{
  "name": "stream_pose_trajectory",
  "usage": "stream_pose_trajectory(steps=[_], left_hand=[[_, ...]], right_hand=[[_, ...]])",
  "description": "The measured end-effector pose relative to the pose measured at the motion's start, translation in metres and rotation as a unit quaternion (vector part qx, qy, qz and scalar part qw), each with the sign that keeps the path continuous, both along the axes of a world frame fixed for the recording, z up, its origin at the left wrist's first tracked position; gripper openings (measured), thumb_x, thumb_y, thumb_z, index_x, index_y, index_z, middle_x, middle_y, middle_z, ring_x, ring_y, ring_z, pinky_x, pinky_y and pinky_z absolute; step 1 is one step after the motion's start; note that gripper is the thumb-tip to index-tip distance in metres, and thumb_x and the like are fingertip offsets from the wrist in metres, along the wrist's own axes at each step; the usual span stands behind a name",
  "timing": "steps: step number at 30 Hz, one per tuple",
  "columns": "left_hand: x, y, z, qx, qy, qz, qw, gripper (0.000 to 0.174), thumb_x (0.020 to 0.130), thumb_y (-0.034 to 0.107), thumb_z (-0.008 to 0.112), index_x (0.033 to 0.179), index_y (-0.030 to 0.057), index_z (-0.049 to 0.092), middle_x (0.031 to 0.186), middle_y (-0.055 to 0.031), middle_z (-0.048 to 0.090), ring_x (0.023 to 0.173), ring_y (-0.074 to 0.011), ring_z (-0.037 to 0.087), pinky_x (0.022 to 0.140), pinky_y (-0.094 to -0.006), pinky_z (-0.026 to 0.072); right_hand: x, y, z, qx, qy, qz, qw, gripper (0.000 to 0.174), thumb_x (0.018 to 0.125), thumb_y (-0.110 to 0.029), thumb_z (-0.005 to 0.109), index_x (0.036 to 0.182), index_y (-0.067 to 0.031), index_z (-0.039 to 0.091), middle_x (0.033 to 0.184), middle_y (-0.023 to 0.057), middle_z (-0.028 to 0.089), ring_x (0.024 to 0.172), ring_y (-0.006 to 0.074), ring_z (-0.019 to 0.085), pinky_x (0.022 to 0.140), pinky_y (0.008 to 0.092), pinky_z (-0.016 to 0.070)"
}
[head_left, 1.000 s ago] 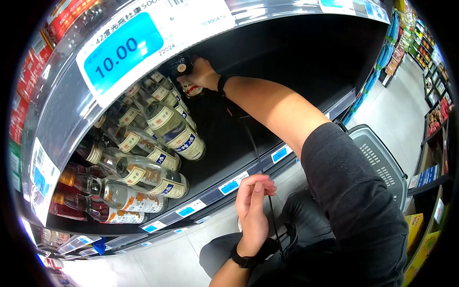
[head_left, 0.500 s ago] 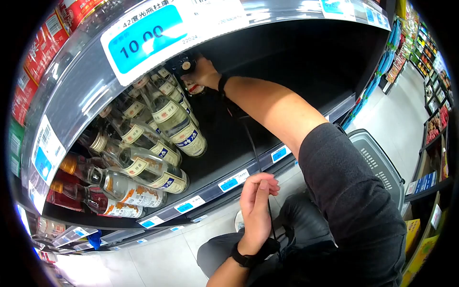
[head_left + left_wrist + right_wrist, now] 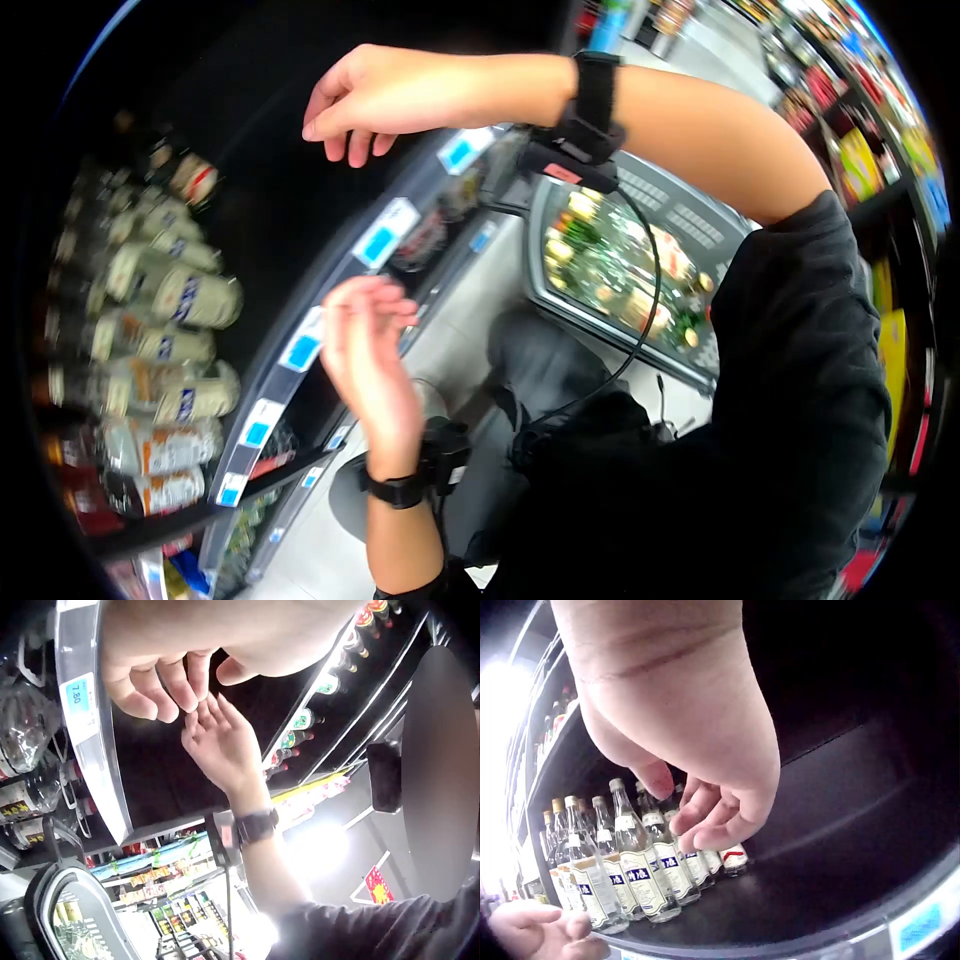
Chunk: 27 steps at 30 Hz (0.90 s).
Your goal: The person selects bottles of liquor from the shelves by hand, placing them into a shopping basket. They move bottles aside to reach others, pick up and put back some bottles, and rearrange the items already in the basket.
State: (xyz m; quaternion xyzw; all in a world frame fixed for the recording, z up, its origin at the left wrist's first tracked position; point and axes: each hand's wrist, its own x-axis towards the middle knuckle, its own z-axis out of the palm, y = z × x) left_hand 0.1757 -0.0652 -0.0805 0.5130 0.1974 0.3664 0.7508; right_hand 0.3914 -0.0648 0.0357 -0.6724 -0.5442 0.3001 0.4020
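My right hand hangs over the dark shelf with loosely bent fingers and holds nothing. Lower down, in front of the price-tag edge, my left hand is raised, its fingers relaxed and nothing in them. Clear glass bottles with cream and blue labels stand in rows on the shelf, left of the right hand. At the far end of their front row is a bottle with a red-marked white label, its upper part dark in shadow. In the left wrist view, the right hand appears just beyond the left fingers.
A grey shopping basket holding several bottles and green items stands on the floor beside my legs. Blue-and-white price tags line the shelf edge. A cable hangs from the right wrist's camera. More stocked shelves rise at the right.
My right hand has let go of the dark-capped bottle at the back and drawn away from it toward the shelf front. The head view has swung right, bringing the basket's contents into sight.
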Motion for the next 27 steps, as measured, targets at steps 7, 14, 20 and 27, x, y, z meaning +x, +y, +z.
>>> stream_pose_trajectory(steps=[7, 14, 20, 27], left_hand=[[0.017, 0.0, -0.015, 0.014, 0.003, -0.046, 0.999, 0.023, 0.103, 0.023, 0.045, 0.112, 0.0059, 0.057, 0.099, -0.0037, 0.059, 0.088, -0.0135, 0.057, 0.08, -0.0287, 0.046], [0.028, -0.004, -0.021, 0.017, 0.023, -0.04, 0.999, 0.023, 0.102, 0.024, 0.047, 0.111, 0.0042, 0.057, 0.096, -0.0053, 0.058, 0.085, -0.0139, 0.057, 0.079, -0.0296, 0.0455], [0.029, -0.006, -0.028, 0.022, 0.042, -0.064, 0.997, 0.023, 0.103, 0.024, 0.048, 0.113, 0.0061, 0.057, 0.099, -0.0032, 0.059, 0.088, -0.0125, 0.057, 0.08, -0.0287, 0.0458], [0.025, -0.014, -0.029, 0.025, 0.048, -0.08, 0.995, 0.022, 0.103, 0.022, 0.048, 0.113, 0.0048, 0.057, 0.099, -0.0038, 0.059, 0.088, -0.0123, 0.057, 0.08, -0.0279, 0.046]], right_hand=[[0.064, -0.193, -0.058, -0.067, -0.301, -0.097, 0.946, 0.031, 0.09, -0.031, 0.061, 0.096, -0.0015, 0.069, 0.086, 0.0168, 0.071, 0.083, 0.031, 0.07, 0.078, 0.0401, 0.0544], [0.081, -0.3, -0.161, -0.28, -0.363, -0.156, 0.875, 0.055, 0.087, -0.036, 0.069, 0.127, -0.0017, 0.053, 0.119, 0.0195, 0.058, 0.107, 0.036, 0.062, 0.089, 0.0436, 0.0521], [0.09, -0.312, -0.213, -0.293, -0.285, -0.205, 0.889, 0.082, 0.079, -0.045, 0.076, 0.138, 0.0022, 0.044, 0.127, 0.0215, 0.053, 0.116, 0.0374, 0.056, 0.098, 0.0417, 0.0478], [0.081, -0.311, -0.242, -0.167, -0.413, -0.247, 0.861, 0.076, 0.08, -0.046, 0.074, 0.134, 0.0007, 0.046, 0.126, 0.0211, 0.052, 0.114, 0.0362, 0.056, 0.098, 0.0426, 0.0476]])
